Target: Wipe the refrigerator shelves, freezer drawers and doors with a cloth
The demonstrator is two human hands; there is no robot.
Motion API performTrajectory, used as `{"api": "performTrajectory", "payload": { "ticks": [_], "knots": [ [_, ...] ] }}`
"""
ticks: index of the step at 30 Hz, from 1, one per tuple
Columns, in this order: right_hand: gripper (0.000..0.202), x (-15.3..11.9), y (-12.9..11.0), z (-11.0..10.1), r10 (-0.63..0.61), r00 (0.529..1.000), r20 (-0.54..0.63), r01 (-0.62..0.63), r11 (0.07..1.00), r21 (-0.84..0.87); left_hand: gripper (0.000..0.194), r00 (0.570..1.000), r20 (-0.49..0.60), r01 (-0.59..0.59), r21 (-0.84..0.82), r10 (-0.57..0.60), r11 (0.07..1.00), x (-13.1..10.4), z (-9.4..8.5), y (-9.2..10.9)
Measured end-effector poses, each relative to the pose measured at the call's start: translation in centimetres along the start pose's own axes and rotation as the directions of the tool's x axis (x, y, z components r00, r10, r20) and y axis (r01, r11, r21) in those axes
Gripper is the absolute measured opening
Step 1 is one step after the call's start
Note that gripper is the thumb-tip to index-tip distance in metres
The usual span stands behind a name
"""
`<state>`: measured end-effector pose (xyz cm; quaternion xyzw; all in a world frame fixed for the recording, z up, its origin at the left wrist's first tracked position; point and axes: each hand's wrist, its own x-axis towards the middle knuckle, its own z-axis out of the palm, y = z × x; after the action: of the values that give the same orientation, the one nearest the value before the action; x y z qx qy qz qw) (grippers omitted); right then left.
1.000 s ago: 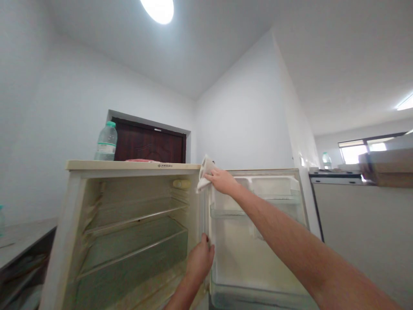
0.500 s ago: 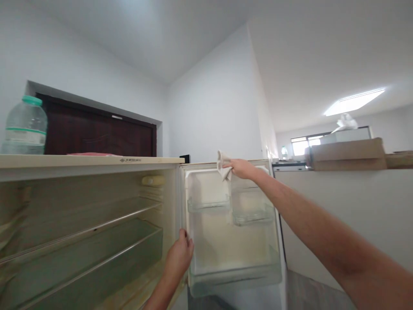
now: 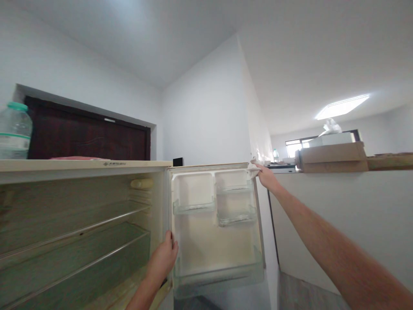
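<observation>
A pale cloth [image 3: 253,168] is bunched in my right hand [image 3: 267,177], against the top outer corner of the open fridge door [image 3: 219,249]. My left hand [image 3: 164,255] is closed, fingers curled, at the hinge side where door and cabinet meet; whatever lies inside its fingers is hidden. Clear shelves [image 3: 237,217] line the inner face of the door, with a deeper clear bin [image 3: 222,280] at its bottom. To the left, the fridge interior [image 3: 109,193] shows glass shelves and a yellowed lamp cover [image 3: 142,184].
A large plastic bottle [image 3: 15,133] with a green cap and a flat reddish item [image 3: 77,158] sit on the fridge top [image 3: 142,163]. At right, a cardboard box [image 3: 334,157] lies on a white partition [image 3: 322,206]. Behind the fridge is a dark red door [image 3: 90,135].
My right hand has moved the cloth rightward along the door's top edge to its outer corner. My left hand stays by the hinge side. The view has shifted slightly right.
</observation>
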<state>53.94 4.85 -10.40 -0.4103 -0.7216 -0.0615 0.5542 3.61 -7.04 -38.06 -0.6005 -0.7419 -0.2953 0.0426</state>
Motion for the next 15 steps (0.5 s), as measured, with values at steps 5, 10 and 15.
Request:
{"api": "performTrajectory", "payload": {
  "ticks": [5,10,15],
  "knots": [
    [0.054,-2.2,1.7,1.0,0.051,0.999,-0.012,-0.05,0.996,0.079,0.022,0.999,0.033,0.008,0.048,-0.01,0.999,-0.5,-1.0,0.6],
    [0.054,-10.9,3.7,4.6,0.162,0.987,0.004,-0.16,0.967,0.197,0.02,0.999,0.03,0.033,0.01,-0.033,0.999,-1.2,-2.4,1.5],
    [0.065,-27.1,7.0,10.3,0.446,0.892,0.074,-0.446,0.839,0.312,0.019,0.999,0.011,0.041,-0.012,-0.04,0.999,-1.3,-2.1,1.4]
  ]
}}
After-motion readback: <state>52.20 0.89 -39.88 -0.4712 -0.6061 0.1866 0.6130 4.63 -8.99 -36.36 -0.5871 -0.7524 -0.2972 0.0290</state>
